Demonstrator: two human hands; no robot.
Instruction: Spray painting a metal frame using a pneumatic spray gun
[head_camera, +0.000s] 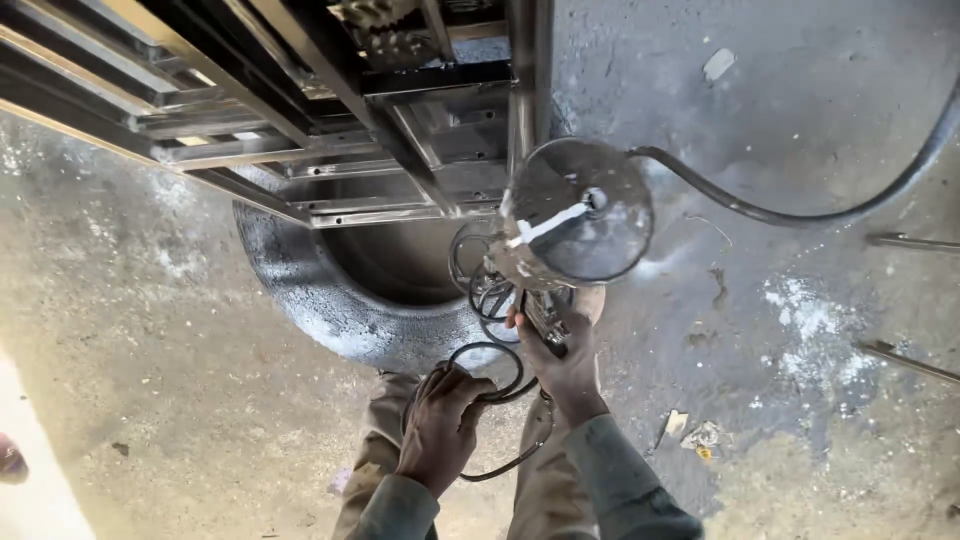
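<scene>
Dusty concrete floor; right hand (562, 352) grips tool (572, 222), left hand (440, 425) clutches coiled cable (490, 362) below it.

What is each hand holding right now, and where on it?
The left hand grips the coiled black cable at its loops. The right hand holds the power tool by its handle, below the round metal disc.

The metal frame (300, 120) runs off the top and left edges. A thick hose (800, 212) leaves at the right edge, and the tool's grip is mostly hidden inside the right hand (565, 365). Both sleeves are cut by the bottom edge.
</scene>
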